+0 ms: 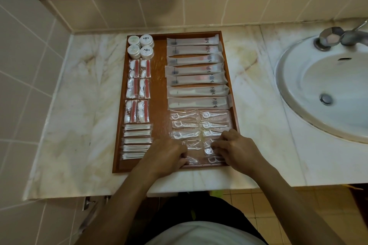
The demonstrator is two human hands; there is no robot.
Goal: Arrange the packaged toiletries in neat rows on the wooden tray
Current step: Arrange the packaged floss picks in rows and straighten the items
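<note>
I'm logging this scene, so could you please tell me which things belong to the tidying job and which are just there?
Job: wooden tray; toothbrush packets; floss pick packets; cotton bud packets; round soaps; vanity kits.
Bystanders: sink; tap; marble counter.

— What's that tray [159,77] ahead of your hands made of?

— Wood, reddish-brown, with a slight sheen on the bare strip.

— And the floss packets [184,124] at your fingertips?

— Clear glossy plastic film. The long sachets [196,80] beyond your right hand [237,149] look frosted and matt.

— The counter [79,105] under your wrists?

— Polished veined marble. Far to the right of your right hand, the basin [318,89] is glazed white ceramic; its tap [338,36] is dull metal.
</note>
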